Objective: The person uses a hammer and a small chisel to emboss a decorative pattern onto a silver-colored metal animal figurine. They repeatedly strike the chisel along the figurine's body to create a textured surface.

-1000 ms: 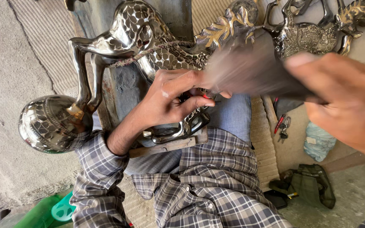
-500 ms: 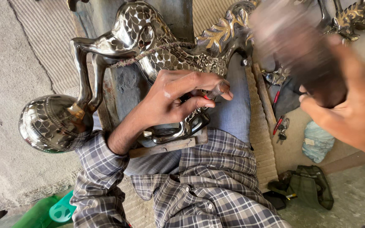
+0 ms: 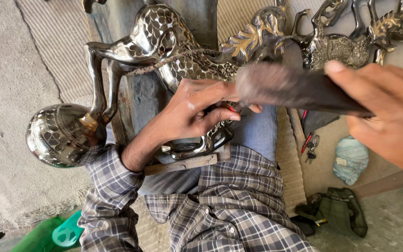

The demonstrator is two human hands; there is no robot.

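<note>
Woven mat [image 3: 43, 51] on the floor, green bag [image 3: 343, 214] at its near right edge. Left hand [image 3: 197, 112] closed on a small tool against the silver horse figure [image 3: 164, 51] across the lap. Right hand [image 3: 388, 116] clamped on a blurred mallet [image 3: 295, 88]. More metal figures [image 3: 336, 46] beyond.
</note>
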